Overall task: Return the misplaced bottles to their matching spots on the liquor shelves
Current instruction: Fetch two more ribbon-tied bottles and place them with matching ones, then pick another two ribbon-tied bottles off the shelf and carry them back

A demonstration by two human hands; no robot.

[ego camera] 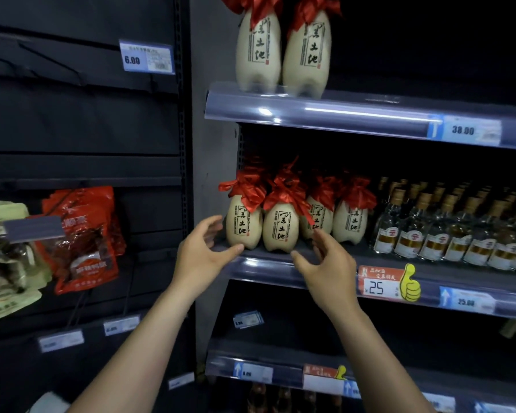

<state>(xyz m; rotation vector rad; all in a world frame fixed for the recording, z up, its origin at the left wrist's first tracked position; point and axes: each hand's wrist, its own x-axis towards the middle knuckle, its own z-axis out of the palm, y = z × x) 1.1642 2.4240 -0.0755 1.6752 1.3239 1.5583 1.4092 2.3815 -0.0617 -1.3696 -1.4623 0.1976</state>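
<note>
Hovering beside two cream bottles (280, 231) on the shelf (251, 272), the left hand (203, 254) at eight o'clock and right hand (328, 266) at four o'clock spread open fingers (209, 223), gripping nothing.

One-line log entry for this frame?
left hand: open, empty | right hand: open, empty | front cream bottles: upright on middle shelf, between hands

- Jars (277, 231) are set on the middle shelf (265, 271), with bottles (447, 234) at their 3 o'clock.
- Upper jars (280, 52) are placed at their 12 o'clock.
- Bags (84, 236) are hung at 9 o'clock.
</note>
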